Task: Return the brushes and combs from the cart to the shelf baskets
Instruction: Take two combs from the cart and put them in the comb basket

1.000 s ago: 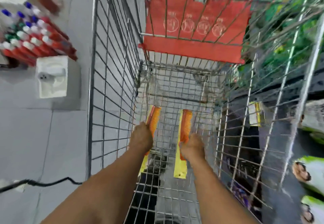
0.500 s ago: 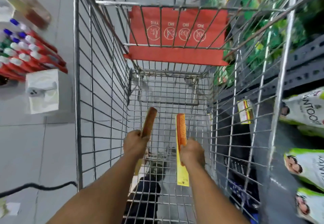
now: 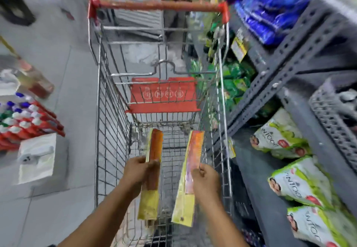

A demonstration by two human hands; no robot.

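Nearest the camera, two bare forearms are reaching forward over the wire cart point(image 3: 108, 130). The left hand point(image 3: 136, 171) is gripping a packaged comb point(image 3: 153, 161), its fingers point(image 3: 152, 164) closed around the middle of the pack; the right hand point(image 3: 206, 179) is gripping a second packaged comb point(image 3: 191, 167), fingers point(image 3: 201, 169) pinching its right edge. Both packs are being held above the cart's basket, side by side but apart, long axis pointing away from the person. Each is showing an orange comb with fine teeth inside a clear sleeve, ending in a yellow card strip at the near end; the right one is tilting so its yellow backing is facing left.

Beyond the hands, the red child-seat flap point(image 3: 164, 99) is hanging inside the cart, and past it the red push handle point(image 3: 158, 5) is blurring. To the right, a grey metal shelf point(image 3: 289, 59) is carrying green-and-white packets point(image 3: 301, 181) and a grey perforated basket point(image 3: 334, 119). On the floor at left, red bottles with white caps point(image 3: 25, 123) are lying in rows
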